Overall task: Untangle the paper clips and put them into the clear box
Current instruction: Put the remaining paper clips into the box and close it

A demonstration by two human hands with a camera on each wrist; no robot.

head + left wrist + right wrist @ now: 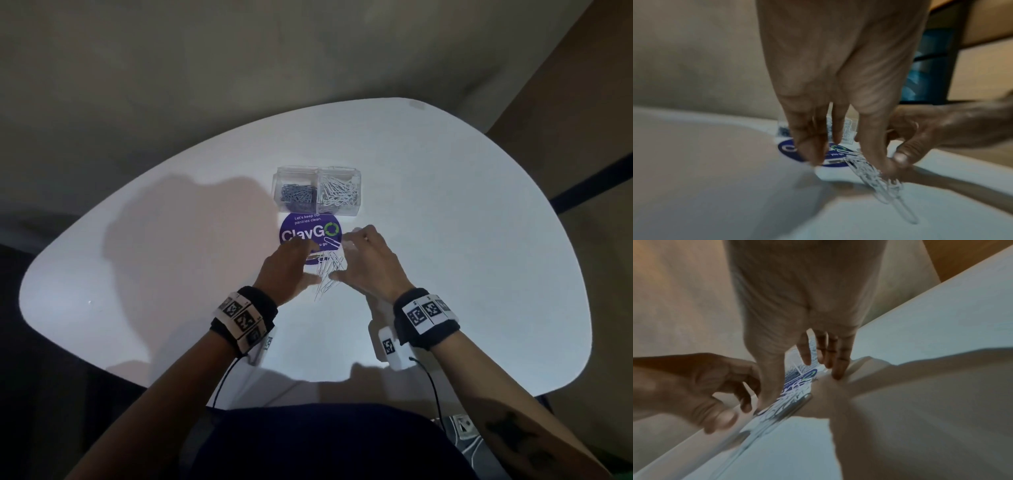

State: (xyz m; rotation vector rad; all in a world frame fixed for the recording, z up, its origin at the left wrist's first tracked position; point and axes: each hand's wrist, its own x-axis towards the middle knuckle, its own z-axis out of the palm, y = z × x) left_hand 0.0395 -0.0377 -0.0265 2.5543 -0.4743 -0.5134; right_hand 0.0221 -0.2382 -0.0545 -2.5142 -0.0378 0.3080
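A tangle of white paper clips [329, 270] lies on the white table [462, 240], partly over a purple round sticker [298, 233]. My left hand [306, 263] and right hand [346, 255] bracket the tangle from either side. In the left wrist view the left hand [846, 162] points its fingers down, thumb against the clips [869, 172]. In the right wrist view the right hand [799, 389] has straight spread fingers and its thumb down at the clips [781, 404]. Just beyond the sticker stands the clear box [279, 171], one half holding blue-grey clips [298, 197], the other white clips [337, 195].
The table's rounded edge runs close behind the box and curves round to the left and right. Bare tabletop lies on both sides of my hands. My lap is at the near edge. Both wrist views are motion-blurred.
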